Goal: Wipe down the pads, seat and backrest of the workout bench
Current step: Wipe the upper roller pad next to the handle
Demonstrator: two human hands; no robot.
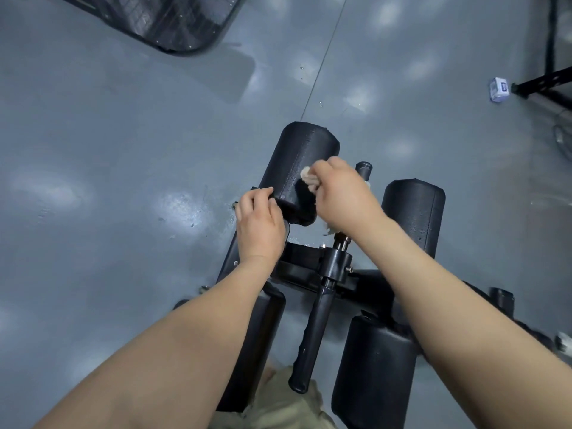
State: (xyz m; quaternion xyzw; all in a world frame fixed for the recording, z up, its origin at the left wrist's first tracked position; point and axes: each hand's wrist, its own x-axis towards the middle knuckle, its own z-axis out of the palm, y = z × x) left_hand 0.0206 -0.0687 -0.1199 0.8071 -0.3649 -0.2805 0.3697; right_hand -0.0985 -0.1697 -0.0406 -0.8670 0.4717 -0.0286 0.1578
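Observation:
A black workout bench frame (312, 267) with several black roller pads fills the lower middle of the head view. The upper left roller pad (297, 162) carries small water drops. My right hand (343, 196) grips a bunched beige cloth (308, 178) and presses it against that pad's right side. At the pad's near end, my left hand (260, 224) rests with its fingers curled over the lower left edge. The upper right pad (414, 212) and the two lower pads (374, 366) (263, 335) are untouched by either hand.
A black centre post (315, 332) runs down between the lower pads. The grey glossy floor (123, 150) surrounds the bench. A dark mesh-covered object (161, 20) lies at top left. A small blue-white pack (499, 89) and a black stand foot (544, 85) sit at the right.

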